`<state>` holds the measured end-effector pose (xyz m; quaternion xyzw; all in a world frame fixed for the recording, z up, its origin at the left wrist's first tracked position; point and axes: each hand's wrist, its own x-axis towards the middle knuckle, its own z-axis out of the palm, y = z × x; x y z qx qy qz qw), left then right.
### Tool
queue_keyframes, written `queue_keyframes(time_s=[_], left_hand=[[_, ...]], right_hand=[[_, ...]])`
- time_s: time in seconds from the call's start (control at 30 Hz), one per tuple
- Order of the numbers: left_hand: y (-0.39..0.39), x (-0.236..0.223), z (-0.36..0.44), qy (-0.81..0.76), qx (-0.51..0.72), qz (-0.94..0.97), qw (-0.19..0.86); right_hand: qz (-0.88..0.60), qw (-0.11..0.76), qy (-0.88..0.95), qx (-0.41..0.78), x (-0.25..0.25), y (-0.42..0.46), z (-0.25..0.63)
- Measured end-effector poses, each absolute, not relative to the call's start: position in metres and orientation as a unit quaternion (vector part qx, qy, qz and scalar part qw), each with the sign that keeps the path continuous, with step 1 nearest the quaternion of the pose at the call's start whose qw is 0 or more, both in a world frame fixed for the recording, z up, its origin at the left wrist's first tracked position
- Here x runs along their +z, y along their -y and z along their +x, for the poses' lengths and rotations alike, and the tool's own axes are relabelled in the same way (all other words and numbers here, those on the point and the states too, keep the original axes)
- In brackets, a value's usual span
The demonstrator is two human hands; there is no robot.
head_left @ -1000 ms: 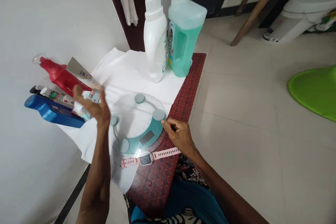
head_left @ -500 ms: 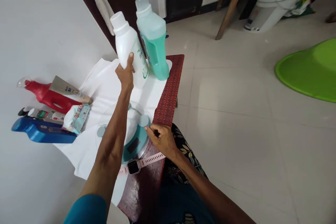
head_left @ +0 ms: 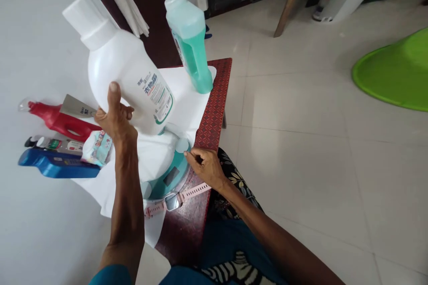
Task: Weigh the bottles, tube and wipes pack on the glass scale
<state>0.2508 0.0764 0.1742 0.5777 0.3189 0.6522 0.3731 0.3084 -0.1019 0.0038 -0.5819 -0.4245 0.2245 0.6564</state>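
Note:
My left hand [head_left: 117, 116] grips a large white detergent bottle [head_left: 123, 71] by its handle, the thumb on top. The bottle is lifted and tilted, its cap toward the upper left, its printed label facing right. Below it lies a round scale [head_left: 180, 167] with a teal panel, a small dark display and round pads; the bottle and my left arm hide part of it. At the scale's right edge rests my right hand [head_left: 205, 167], its fingers curled, nothing visible in them. A pink-strapped watch [head_left: 173, 201] lies just in front of the scale.
A green liquid bottle [head_left: 190, 40] stands at the table's far corner. On the left lie a red bottle [head_left: 55, 118], a tube [head_left: 75, 106], a clear pump bottle [head_left: 60, 144], a blue bottle [head_left: 60, 163] and a wipes pack [head_left: 97, 147]. White cloth [head_left: 183, 107] covers part of the red-patterned table [head_left: 217, 102].
My left hand has drawn the white bottle leftward and nearer to me, away from the green bottle, tilting it more. My right hand stays by the scale.

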Motion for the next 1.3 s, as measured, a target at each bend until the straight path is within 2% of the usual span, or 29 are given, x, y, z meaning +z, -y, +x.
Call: queue_keyframes(time_s=[0.2, 0.37, 0.6, 0.83, 1.03, 1.17, 1.3], left_hand=[[-0.02, 0.164, 0.169, -0.389, 0.646, 0.561, 0.341], [0.009, 0.15, 0.134, -0.433, 0.654, 0.53, 0.323], [0.011, 0.135, 0.12, -0.426, 0.678, 0.515, 0.306], [0.009, 0.121, 0.093, -0.387, 0.644, 0.587, 0.301], [0.01, 0.099, 0.043, -0.488, 0.673, 0.485, 0.271], [0.022, 0.094, 0.044, -0.494, 0.643, 0.528, 0.25], [0.03, 0.105, 0.08, -0.438, 0.611, 0.608, 0.256]], right_hand=[[-0.598, 0.643, 0.423, 0.225, 0.004, 0.105, 0.307], [-0.606, 0.631, 0.43, 0.22, 0.003, 0.107, 0.305], [-0.622, 0.619, 0.43, 0.214, 0.004, 0.107, 0.303], [-0.641, 0.6, 0.434, 0.202, 0.001, 0.111, 0.303], [-0.653, 0.585, 0.438, 0.198, -0.006, 0.112, 0.304], [-0.658, 0.577, 0.441, 0.199, -0.007, 0.113, 0.304], [-0.662, 0.576, 0.437, 0.197, -0.008, 0.114, 0.303]])
